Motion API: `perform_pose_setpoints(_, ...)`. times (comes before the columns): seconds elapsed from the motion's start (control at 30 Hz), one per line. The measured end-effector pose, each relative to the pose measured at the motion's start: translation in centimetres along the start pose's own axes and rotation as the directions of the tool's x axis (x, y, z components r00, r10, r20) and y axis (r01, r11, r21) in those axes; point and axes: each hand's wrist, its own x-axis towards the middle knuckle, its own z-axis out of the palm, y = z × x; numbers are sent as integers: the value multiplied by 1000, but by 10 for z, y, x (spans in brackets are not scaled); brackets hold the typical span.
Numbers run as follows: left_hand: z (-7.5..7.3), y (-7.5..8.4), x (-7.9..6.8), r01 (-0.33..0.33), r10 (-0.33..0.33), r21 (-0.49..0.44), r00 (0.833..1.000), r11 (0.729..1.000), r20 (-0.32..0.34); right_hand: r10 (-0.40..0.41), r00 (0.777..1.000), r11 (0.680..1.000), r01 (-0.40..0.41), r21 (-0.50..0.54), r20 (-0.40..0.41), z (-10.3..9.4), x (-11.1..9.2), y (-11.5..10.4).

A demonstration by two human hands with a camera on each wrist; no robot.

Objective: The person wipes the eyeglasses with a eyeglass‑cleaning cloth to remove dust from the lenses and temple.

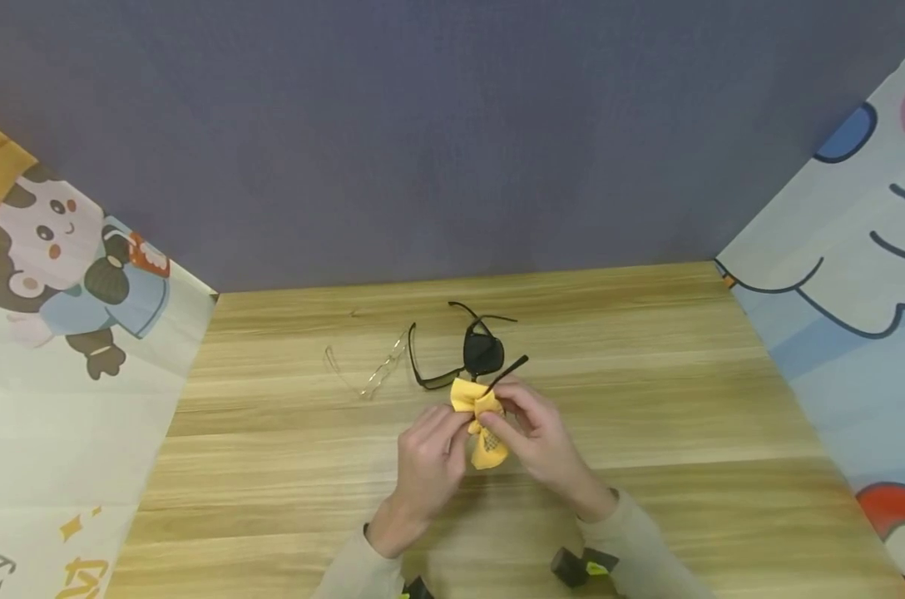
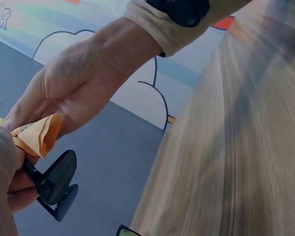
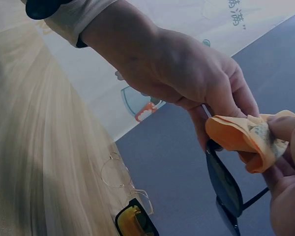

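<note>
Both hands meet over the middle of the table, around a yellow cloth (image 1: pixel 488 453) with a small patch of dark print. The left hand (image 1: pixel 428 456) grips black sunglasses (image 1: pixel 484 353) near a hinge, beside the bunched cloth. The right hand (image 1: pixel 536 433) pinches the cloth with its thumb on top, folded over part of the sunglasses. The dark lenses (image 3: pixel 225 182) stick out past the fingers in the right wrist view. One temple points up to the right in the head view. The cloth hides the part of the frame inside it.
Thin wire-framed glasses (image 1: pixel 381 374) lie unfolded on the wooden table (image 1: pixel 273 499), left of the hands. Black-framed glasses with yellowish tinted lenses (image 3: pixel 132 221) rest beside them. A grey panel (image 1: pixel 452 150) stands behind, with cartoon-printed walls (image 1: pixel 819 391) at both sides.
</note>
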Motion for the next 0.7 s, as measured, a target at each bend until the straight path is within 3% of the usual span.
perform_pose_setpoints(0.13,-1,1,1,3,-3,9,1000,1000,18,15,1000,1000,-15,-13,4,-1,0,1)
perform_pose_setpoints(0.27,-1,0,2,-17,16,22,1000,1000,20,59,997,998,-59,-12,-43,1,0,-1)
perform_pose_setpoints(0.47,1,-2,2,-68,68,54,998,996,-1,179,972,980,-162,118,-152,5,3,-8)
perform_pose_setpoints(0.6,1,-2,1,-78,78,48,997,996,10,259,938,928,-175,329,-232,5,9,-13)
perform_pose_setpoints(0.7,0,-1,0,-61,60,42,998,997,30,298,910,843,-111,526,-287,3,15,-16)
